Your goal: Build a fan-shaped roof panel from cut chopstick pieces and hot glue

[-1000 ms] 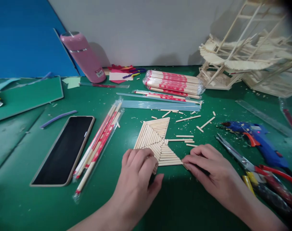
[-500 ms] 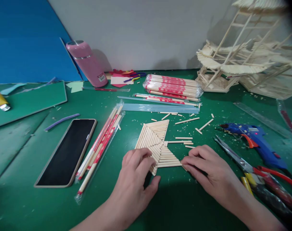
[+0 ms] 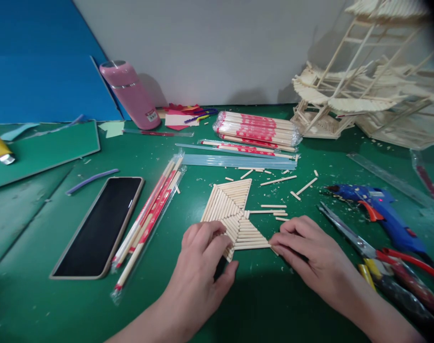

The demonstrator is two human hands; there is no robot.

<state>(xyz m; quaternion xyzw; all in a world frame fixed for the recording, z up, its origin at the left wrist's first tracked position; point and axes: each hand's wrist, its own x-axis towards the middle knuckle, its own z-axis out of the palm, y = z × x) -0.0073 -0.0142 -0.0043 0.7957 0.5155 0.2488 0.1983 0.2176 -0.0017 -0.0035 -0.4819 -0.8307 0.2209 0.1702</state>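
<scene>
A flat panel of wooden sticks point(image 3: 226, 202), laid in wedge-shaped rows around a centre, lies on the green table. My left hand point(image 3: 206, 252) curls its fingers over the panel's lower left part and holds it down, the thumb resting apart on the table. At the lower right corner my right hand point(image 3: 298, 245) pinches the tip of a thin stick at the panel's edge; the fingertips hide most of it. Right of the panel's centre lie several short cut sticks point(image 3: 273, 206), close to my right fingers.
On the right are a blue glue gun point(image 3: 374, 200), scissors point(image 3: 359, 240) and pliers point(image 3: 395, 281). A phone point(image 3: 98, 228) and wrapped chopsticks point(image 3: 150, 219) lie left. Behind stand a pink bottle point(image 3: 133, 95), a chopstick bundle point(image 3: 256, 127) and a stick-built model point(image 3: 345, 95).
Almost nothing differs. Both hands stay where they were on the panel, with only a very slight shift of the whole view.
</scene>
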